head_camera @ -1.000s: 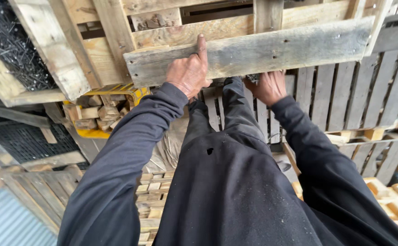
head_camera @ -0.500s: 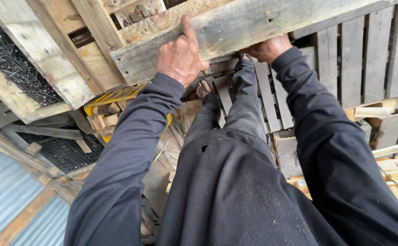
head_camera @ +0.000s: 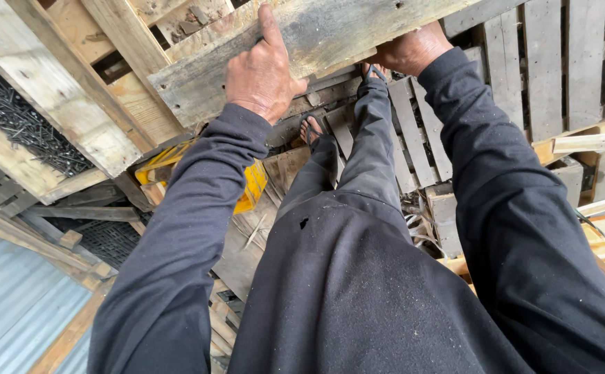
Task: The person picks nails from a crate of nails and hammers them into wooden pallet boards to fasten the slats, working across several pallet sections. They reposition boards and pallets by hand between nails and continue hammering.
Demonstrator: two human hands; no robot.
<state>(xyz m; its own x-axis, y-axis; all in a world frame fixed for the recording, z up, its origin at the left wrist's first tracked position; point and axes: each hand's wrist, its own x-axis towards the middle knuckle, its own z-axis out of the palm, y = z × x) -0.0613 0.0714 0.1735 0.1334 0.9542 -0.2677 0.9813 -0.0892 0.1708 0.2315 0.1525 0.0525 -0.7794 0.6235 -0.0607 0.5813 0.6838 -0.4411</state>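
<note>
Tilted steeper now, the weathered plank [head_camera: 316, 48] has swung so its right end climbs out of the top of my view, and my arms have come closer under it. Far left, a heap of dark nails [head_camera: 12, 118] sits behind a pale pallet board [head_camera: 53, 104], with a yellow crate [head_camera: 250, 187] lower down by my left sleeve. My left hand [head_camera: 261, 73] is clamped over the plank's near edge, index finger stretched up across its face. The plank sits at chest height in front of me, above my sandalled feet [head_camera: 309, 128]. It looks stiff, rough and fairly heavy, splintery along the grain, so I'd judge the edges the safest hold, hands spread wide. My right hand [head_camera: 410, 52] grips from beneath, fingers hidden under the wood, well apart from the left. Further right, grey pallet slats [head_camera: 558, 62] stand upright; compared with before, fewer of them show.
</note>
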